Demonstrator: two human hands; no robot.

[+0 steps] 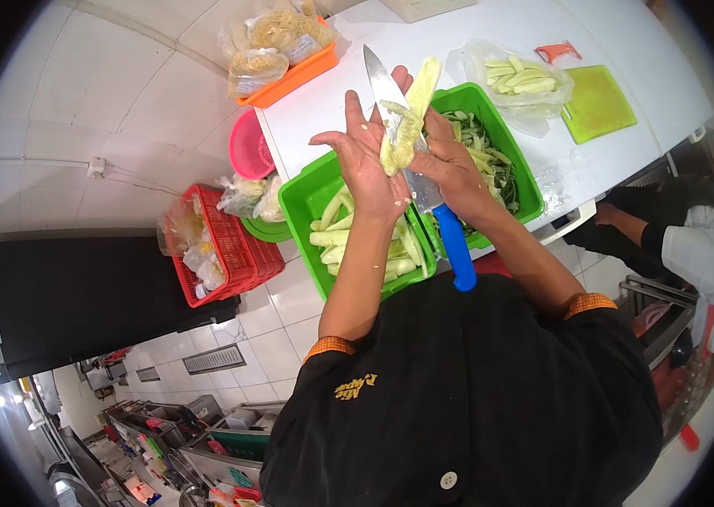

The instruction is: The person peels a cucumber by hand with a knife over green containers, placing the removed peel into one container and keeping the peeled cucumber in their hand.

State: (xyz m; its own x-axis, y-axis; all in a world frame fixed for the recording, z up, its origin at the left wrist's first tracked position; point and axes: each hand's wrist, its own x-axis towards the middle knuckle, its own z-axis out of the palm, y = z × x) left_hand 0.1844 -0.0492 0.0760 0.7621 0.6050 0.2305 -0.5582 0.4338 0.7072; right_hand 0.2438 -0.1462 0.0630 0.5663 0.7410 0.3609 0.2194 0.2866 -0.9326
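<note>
My left hand (366,168) is palm up with its fingers spread, wet and dotted with pale seeds. A kitchen knife (456,244) with a blue handle slants across in front of the palm, its blade tip pointing away from me. My right hand (452,161) grips a peeled cucumber piece (419,95) against the blade, thumb over the near side. Seedy scraps stick to the metal. Whether the blade rests on my left palm, I cannot tell. Below are a green bin (296,196) of peeled cucumber pieces (331,237) and another green bin (524,171) with peelings (502,174).
On the white table (388,32) are a plastic bag (502,108) of cucumber pieces, an orange peeler (558,52), a green cutting board (604,104) and an orange tray (296,76) of bagged noodles. Red crates (230,253) stand left; another person (699,247) is at right.
</note>
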